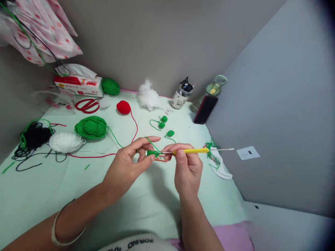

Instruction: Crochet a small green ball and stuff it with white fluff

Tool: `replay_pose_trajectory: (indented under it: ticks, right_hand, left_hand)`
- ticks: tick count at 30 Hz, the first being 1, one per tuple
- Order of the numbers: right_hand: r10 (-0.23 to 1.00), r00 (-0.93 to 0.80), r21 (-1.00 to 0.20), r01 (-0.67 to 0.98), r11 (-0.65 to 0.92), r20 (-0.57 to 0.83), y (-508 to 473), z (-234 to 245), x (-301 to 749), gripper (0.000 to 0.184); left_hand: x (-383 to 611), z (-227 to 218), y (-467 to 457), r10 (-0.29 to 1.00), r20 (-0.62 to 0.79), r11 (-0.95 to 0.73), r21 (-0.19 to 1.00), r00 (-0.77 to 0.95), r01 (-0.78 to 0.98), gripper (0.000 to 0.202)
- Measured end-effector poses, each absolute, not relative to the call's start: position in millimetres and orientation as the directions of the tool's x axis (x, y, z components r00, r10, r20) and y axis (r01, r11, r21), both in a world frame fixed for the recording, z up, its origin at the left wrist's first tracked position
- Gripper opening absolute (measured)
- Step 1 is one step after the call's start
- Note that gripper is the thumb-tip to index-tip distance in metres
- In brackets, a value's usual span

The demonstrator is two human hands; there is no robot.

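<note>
My right hand [188,169] grips a crochet hook [195,151] by its yellow handle, with metal tips at both ends. The left tip reaches a small piece of green crochet [151,153], which my left hand [132,157] pinches between thumb and fingers. Green yarn loops over my raised left index finger. A strand trails left toward the green yarn ball [91,127]. Behind my hands lie several small green crocheted balls [170,133] with yarn tails. Partly hidden under the hands is a small orange-and-white object [160,158].
Around the cloth-covered table are a red yarn ball [123,107], white yarn [66,142], black yarn [36,136], red scissors [87,105], and white stuffing [148,96]. A tissue box [78,87], pen jar [181,96], bottle [200,101] and phone [206,109] stand along the walls.
</note>
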State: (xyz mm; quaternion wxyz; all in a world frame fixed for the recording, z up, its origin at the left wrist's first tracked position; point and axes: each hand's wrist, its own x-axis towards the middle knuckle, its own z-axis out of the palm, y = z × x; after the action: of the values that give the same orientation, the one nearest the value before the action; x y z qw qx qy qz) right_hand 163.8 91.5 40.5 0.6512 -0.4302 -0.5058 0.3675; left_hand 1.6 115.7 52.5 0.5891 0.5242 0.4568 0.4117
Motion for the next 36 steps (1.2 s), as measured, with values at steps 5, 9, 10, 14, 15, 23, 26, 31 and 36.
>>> replay_pose_trajectory:
  ticks: [5, 9, 10, 14, 15, 23, 26, 31, 36]
  right_hand:
    - [0.839, 0.154, -0.846, 0.215, 0.487, 0.522, 86, 39, 163, 0.021]
    - [0.773, 0.087, -0.750, 0.333, 0.572, 0.628, 83, 37, 162, 0.025]
    - [0.769, 0.082, -0.743, 0.339, 0.577, 0.634, 83, 37, 162, 0.026]
    - [0.773, 0.087, -0.752, 0.318, 0.577, 0.629, 83, 37, 162, 0.027]
    - [0.762, 0.088, -0.742, 0.323, 0.588, 0.642, 83, 37, 162, 0.027]
    - [0.702, 0.101, -0.686, 0.350, 0.638, 0.705, 83, 32, 161, 0.026]
    - [0.717, 0.131, -0.712, 0.329, 0.620, 0.684, 84, 32, 160, 0.027]
    - [0.723, 0.111, -0.714, 0.318, 0.624, 0.682, 86, 32, 160, 0.028]
    - [0.740, 0.094, -0.721, 0.336, 0.606, 0.666, 88, 30, 160, 0.027]
  left_hand:
    - [4, 52, 114, 0.982, -0.028, 0.023, 0.999, 0.185, 0.026, 0.036]
    - [6, 51, 112, 0.987, 0.092, -0.102, 0.993, 0.135, 0.065, 0.033]
    - [6, 51, 111, 0.984, 0.126, -0.137, 0.987, 0.127, 0.079, 0.032]
    - [9, 53, 108, 0.965, 0.245, -0.258, 0.953, 0.096, 0.160, 0.030]
    - [9, 53, 107, 0.961, 0.261, -0.273, 0.946, 0.086, 0.176, 0.029]
    - [7, 55, 108, 0.997, 0.028, -0.031, 0.999, 0.076, 0.035, 0.034]
    - [6, 55, 109, 0.995, 0.044, -0.047, 0.998, 0.085, 0.038, 0.030]
    - [7, 54, 114, 0.969, 0.237, -0.245, 0.960, 0.072, 0.139, 0.021]
    - [3, 44, 121, 0.883, 0.453, -0.467, 0.828, 0.119, 0.312, 0.029]
